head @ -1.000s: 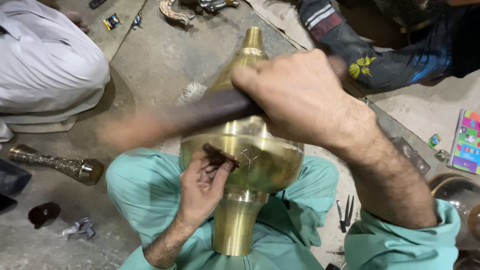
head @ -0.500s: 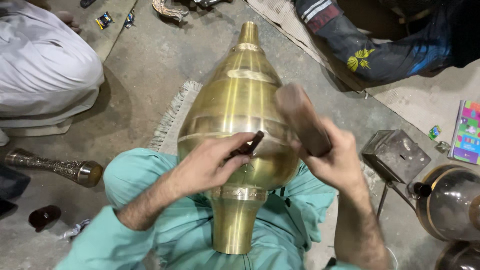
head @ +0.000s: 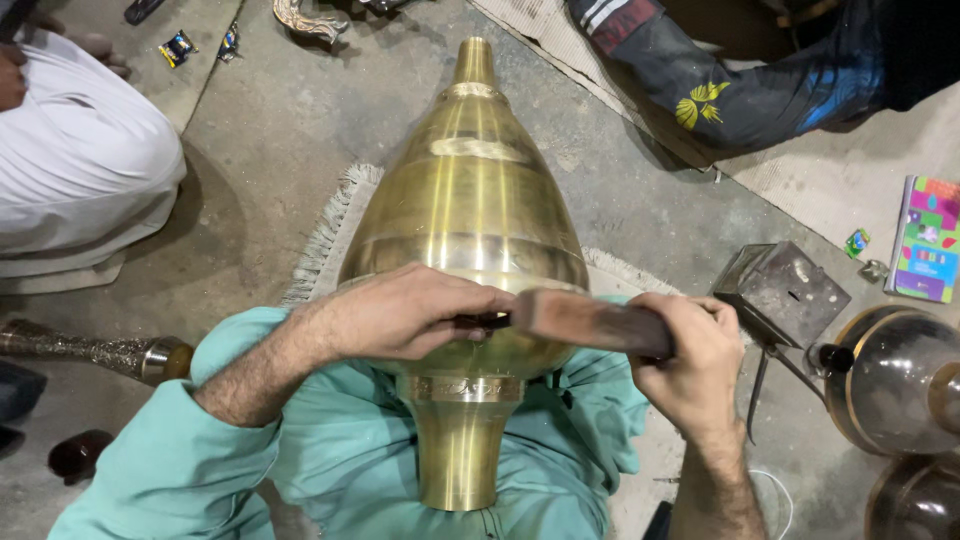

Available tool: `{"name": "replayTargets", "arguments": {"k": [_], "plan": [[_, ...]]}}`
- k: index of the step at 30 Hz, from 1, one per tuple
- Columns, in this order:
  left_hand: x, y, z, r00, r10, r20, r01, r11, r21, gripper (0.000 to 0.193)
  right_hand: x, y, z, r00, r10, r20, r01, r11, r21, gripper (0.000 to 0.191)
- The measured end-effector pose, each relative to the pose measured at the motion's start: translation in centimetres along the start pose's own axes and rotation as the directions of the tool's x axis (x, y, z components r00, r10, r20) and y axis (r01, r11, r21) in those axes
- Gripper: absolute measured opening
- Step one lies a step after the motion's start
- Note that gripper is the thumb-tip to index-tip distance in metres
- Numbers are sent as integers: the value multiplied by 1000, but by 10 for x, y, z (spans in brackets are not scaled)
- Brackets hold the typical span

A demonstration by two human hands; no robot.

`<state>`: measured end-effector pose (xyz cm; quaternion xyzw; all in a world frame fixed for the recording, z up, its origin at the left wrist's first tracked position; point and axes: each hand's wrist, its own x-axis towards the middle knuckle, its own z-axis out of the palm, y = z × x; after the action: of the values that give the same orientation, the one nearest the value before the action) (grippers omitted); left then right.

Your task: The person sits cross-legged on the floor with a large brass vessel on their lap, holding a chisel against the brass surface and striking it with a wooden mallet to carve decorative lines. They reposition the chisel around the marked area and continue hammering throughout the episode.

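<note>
A large brass teardrop-shaped vessel (head: 465,210) lies across my lap, its narrow tip pointing away and its flared neck toward me. My left hand (head: 405,312) rests on the vessel's widest band, shut on a small dark punch (head: 487,321) pressed against the metal. My right hand (head: 690,360) grips a dark wooden mallet (head: 590,320), whose head meets the end of the punch.
A person in white (head: 80,160) sits at the left, another in dark clothes (head: 760,90) at the top right. A small metal box (head: 785,290), round brass pots (head: 900,385), a coloured booklet (head: 925,240), an engraved brass tube (head: 95,352) and a fringed mat (head: 325,235) lie around.
The mallet swung from high on the left, over to the right side, and now its head lies down against the punch. My left hand shifted the punch along the vessel's band.
</note>
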<state>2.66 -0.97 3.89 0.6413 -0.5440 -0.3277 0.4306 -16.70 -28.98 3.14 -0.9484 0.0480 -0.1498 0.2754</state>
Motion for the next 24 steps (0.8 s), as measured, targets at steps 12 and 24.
{"name": "replayTargets", "arguments": {"k": [12,24], "plan": [[18,1,-11,969,95,229,-118,989,89,44,-50,7,24,988,140,-65,-118,957,267,28],[-8,-9,7,989,70,-129,-75,996,-37,46,-24,29,31,893,375,249,-397,917,43,32]]}}
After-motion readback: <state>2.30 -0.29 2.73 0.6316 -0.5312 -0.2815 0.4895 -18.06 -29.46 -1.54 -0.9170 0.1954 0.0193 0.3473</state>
